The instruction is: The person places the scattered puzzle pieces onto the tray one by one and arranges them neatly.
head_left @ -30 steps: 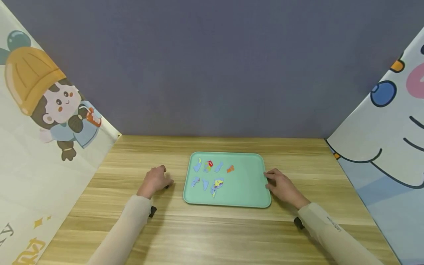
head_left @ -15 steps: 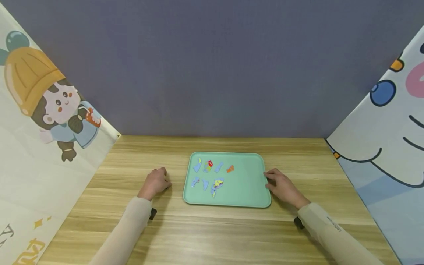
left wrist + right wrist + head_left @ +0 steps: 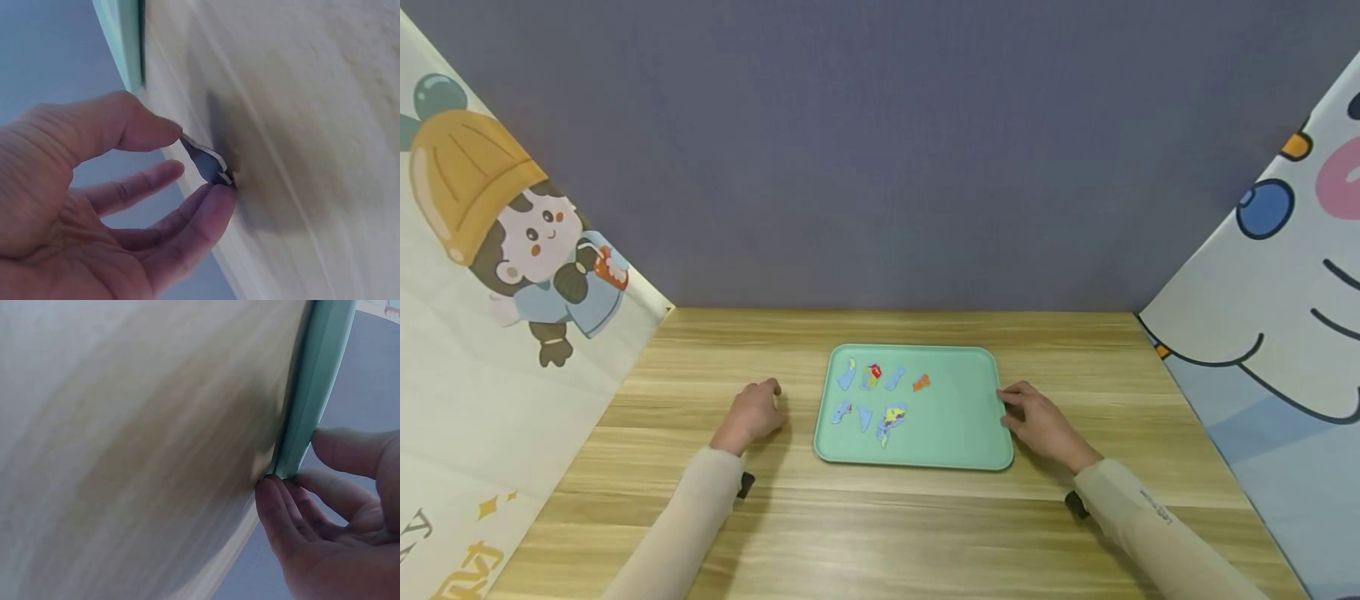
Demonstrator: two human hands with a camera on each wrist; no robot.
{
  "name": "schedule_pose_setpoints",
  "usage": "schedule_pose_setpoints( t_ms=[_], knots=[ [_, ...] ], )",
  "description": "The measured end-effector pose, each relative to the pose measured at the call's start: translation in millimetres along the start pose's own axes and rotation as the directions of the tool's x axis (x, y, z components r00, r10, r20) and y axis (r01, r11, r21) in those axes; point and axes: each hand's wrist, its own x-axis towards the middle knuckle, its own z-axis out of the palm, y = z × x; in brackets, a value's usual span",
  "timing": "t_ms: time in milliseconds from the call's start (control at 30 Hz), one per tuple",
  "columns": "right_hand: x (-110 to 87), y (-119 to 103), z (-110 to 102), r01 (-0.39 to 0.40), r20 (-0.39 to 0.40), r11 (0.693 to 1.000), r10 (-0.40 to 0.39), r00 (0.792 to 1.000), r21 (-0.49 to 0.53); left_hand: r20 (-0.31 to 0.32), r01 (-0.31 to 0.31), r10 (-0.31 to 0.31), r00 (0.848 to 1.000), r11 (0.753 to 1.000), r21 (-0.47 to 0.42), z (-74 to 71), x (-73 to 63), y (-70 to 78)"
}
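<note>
My left hand (image 3: 752, 414) is over the table left of the tray. In the left wrist view its thumb and a fingertip pinch a small, thin, irregular puzzle piece (image 3: 207, 164) with a grey-blue face and pale edge, close over the wood. The light green tray (image 3: 958, 417) carries several flat, odd-shaped puzzle pieces on its left half: mostly pale blue, one red and yellow (image 3: 872, 377), one orange (image 3: 922, 382), and a larger blue and yellow one (image 3: 892, 421). At the tray's right rim, my right hand (image 3: 1037, 421) grips the edge between thumb and fingers.
A wood-grain table (image 3: 880, 533) lies under everything. A grey-blue panel (image 3: 895, 167) stands along its back edge, with printed cartoon panels at the left (image 3: 445, 333) and right (image 3: 1300, 333). A dark wrist device (image 3: 1077, 504) sits below the right sleeve.
The left hand's fingers have drawn in slightly, and the dark bit seen under them earlier no longer shows in the head view. My right hand, the tray and its pieces stay put.
</note>
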Motion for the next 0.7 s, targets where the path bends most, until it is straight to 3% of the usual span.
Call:
schedule_pose_setpoints(
  t_ms=[433,700],
  knots=[
    [1.0,0.7,0.3,-0.018,0.014,1.0,0.018,1.0,-0.006,-0.033,-0.028,0.024,0.999,0.992,-0.124,-6.6,-2.0,-12.6],
    [0.6,-1.1,-0.6,-0.011,0.009,1.0,0.011,1.0,-0.002,-0.082,-0.02,0.012,0.997,0.995,-0.098,-9.1,2.5,-29.8]
  ],
)
